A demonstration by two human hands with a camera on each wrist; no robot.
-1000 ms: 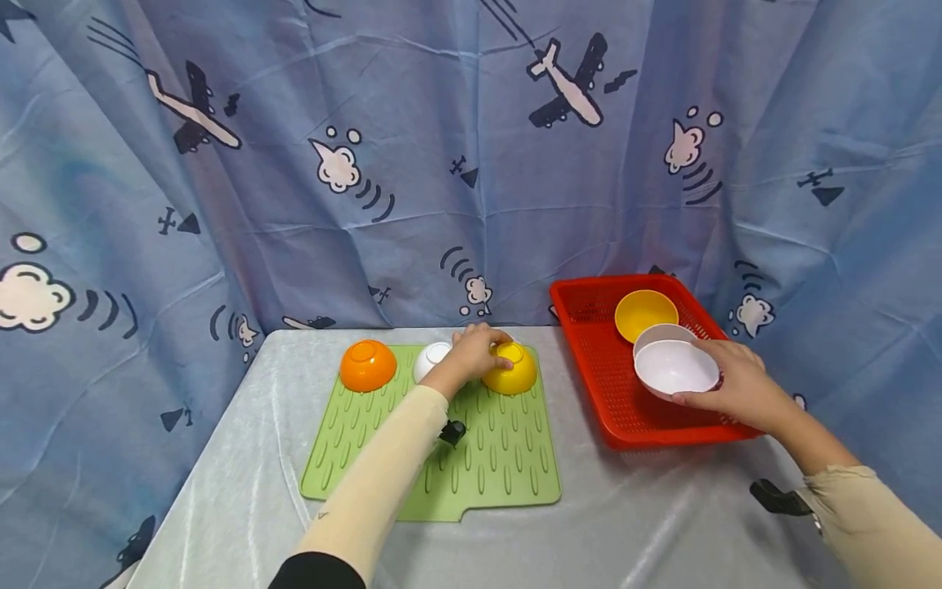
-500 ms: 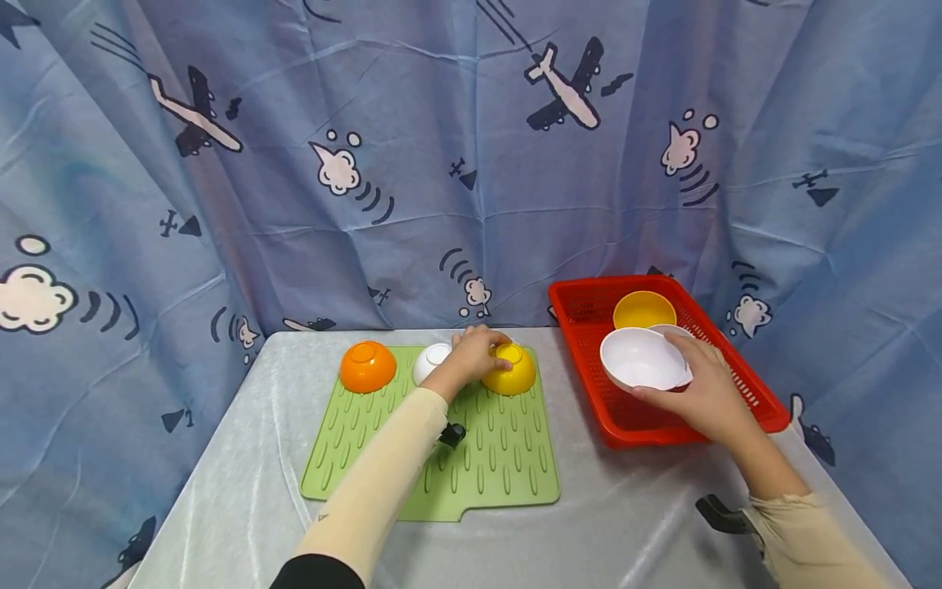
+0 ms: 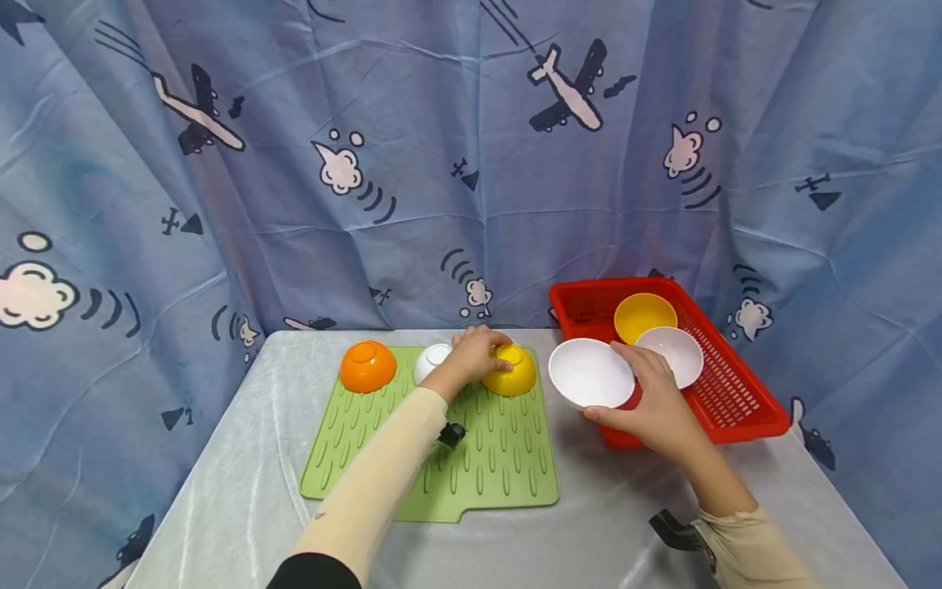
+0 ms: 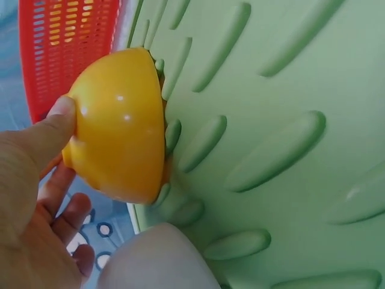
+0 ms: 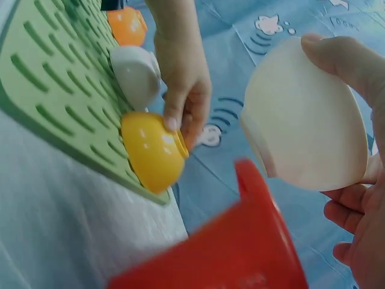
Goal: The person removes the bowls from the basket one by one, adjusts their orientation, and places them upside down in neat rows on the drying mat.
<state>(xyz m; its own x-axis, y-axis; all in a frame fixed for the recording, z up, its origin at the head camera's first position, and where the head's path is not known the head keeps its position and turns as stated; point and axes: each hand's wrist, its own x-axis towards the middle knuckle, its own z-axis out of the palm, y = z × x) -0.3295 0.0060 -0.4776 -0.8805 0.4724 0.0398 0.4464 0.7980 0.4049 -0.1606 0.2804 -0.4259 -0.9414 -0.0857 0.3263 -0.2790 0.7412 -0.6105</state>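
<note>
My left hand [image 3: 474, 356] pinches the foot of an upside-down yellow bowl [image 3: 518, 376], which sits on the green drying mat [image 3: 508, 458]. In the left wrist view, the thumb [image 4: 63, 111] touches that foot. Beside it an upside-down white bowl [image 3: 429, 360] is partly hidden by my left hand; an orange bowl [image 3: 368, 366] lies upside down at the mat's left. My right hand [image 3: 655, 409] grips a second white bowl [image 3: 591, 374] by its side, thumb and fingers at the rim. This bowl is held in the air, tilted, over the red basket's left edge.
The red basket [image 3: 724, 401] stands to the right of the mat. Inside are a yellow bowl [image 3: 645, 317] and another white bowl [image 3: 673, 356], both facing up. A blue patterned curtain [image 3: 412, 164] hangs behind the table [image 3: 243, 458].
My right hand has carried the white bowl leftward, from over the basket's middle to its left edge. The white bowl left in the basket now shows more fully. My left hand stays put.
</note>
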